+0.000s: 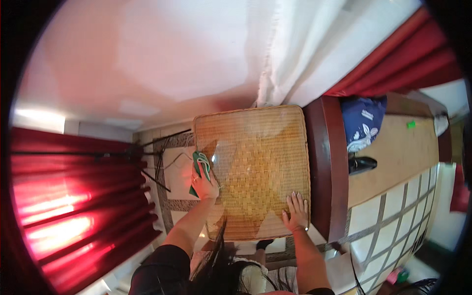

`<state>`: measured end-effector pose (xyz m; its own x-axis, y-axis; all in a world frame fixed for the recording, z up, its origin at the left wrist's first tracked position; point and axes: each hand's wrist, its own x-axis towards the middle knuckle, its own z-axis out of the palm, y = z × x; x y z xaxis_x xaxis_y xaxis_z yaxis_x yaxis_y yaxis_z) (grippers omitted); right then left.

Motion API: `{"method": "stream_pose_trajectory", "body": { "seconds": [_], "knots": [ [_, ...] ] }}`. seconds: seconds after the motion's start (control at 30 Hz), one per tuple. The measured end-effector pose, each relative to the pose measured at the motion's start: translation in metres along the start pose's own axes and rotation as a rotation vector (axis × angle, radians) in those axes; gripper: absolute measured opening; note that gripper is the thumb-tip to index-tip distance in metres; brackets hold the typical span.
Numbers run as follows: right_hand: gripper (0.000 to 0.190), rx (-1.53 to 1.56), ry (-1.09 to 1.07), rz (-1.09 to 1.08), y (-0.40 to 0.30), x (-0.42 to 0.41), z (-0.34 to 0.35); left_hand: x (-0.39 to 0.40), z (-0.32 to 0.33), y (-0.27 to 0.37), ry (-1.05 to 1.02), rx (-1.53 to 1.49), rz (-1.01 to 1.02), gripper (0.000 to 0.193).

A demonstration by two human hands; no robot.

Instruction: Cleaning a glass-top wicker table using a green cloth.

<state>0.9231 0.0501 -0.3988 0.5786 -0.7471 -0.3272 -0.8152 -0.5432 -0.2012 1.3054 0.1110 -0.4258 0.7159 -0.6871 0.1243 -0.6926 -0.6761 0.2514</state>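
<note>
Before me stands a square woven wicker table point(254, 169), its top glossy with reflections. My left hand point(204, 184) grips a folded green cloth point(201, 166) with a pale inner side at the table's left edge. A ring sits on one of its fingers. Flat on the near right corner of the wicker top rests my right hand point(296, 214), empty, its fingers slightly spread.
Against the table's right side stands a dark red wooden furniture piece point(333, 166). Beyond it are a blue printed bag point(365, 123), a black shoe point(362, 164) and a small green object point(411, 124). Red curtains point(73, 184) and a thin black stand point(162, 153) are left. White curtain point(284, 62) hangs behind.
</note>
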Motion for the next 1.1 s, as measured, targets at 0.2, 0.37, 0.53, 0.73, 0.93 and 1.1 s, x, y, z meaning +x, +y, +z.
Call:
{"method": "stream_pose_trajectory", "body": {
  "seconds": [0.2, 0.37, 0.53, 0.73, 0.93, 1.1],
  "knots": [
    [0.066, 0.008, 0.031, 0.008, -0.003, -0.001, -0.009, 0.003, -0.001, 0.000, 0.052, -0.109, 0.115, 0.063],
    [0.064, 0.044, 0.027, 0.047, -0.004, -0.009, -0.013, -0.002, 0.008, 0.001, 0.013, 0.004, 0.033, 0.065],
    [0.062, 0.132, 0.181, 0.005, -0.015, -0.009, -0.017, -0.001, 0.024, -0.019, 0.134, 0.117, 0.048, 0.062],
    [0.055, 0.107, 0.316, 0.016, -0.018, -0.018, -0.006, -0.005, 0.034, -0.017, 0.230, -0.031, 0.108, 0.062],
    [0.051, 0.028, 0.406, 0.153, -0.032, -0.024, 0.015, -0.005, 0.014, 0.000, 0.047, 0.126, 0.014, 0.064],
    [0.055, -0.001, 0.527, 0.699, -0.110, -0.015, 0.050, 0.004, 0.019, -0.008, -0.007, 0.123, -0.063, 0.066]
  ]
}}
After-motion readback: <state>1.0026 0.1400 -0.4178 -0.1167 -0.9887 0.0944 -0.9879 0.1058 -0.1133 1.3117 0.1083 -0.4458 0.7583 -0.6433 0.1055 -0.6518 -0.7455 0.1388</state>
